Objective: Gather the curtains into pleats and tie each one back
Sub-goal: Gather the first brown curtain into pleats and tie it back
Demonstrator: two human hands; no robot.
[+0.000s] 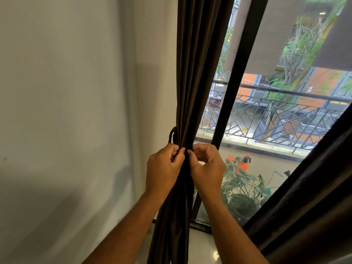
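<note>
Mid-frame, our left hand (163,166) and right hand (206,166) each pinch the bunched dark curtain (192,82), beside a tie-back loop (173,135).

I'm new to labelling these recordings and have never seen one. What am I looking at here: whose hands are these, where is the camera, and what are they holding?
There is one picture, taken by a wide-angle camera worn on a person's head, looking forward and down. No machine is involved: the two bare arms rising from the bottom edge belong to the wearer.

The left hand and the right hand meet at a dark brown fabric curtain that hangs gathered into folds beside a pale wall. Each hand's grip is a pinch with curled fingers on the gathered cloth; whether they also hold a tie band I cannot tell. A dark loop shows at the curtain's left edge.

A second dark curtain hangs at the right. Through the black-framed window are a balcony railing and a leafy potted plant.
</note>
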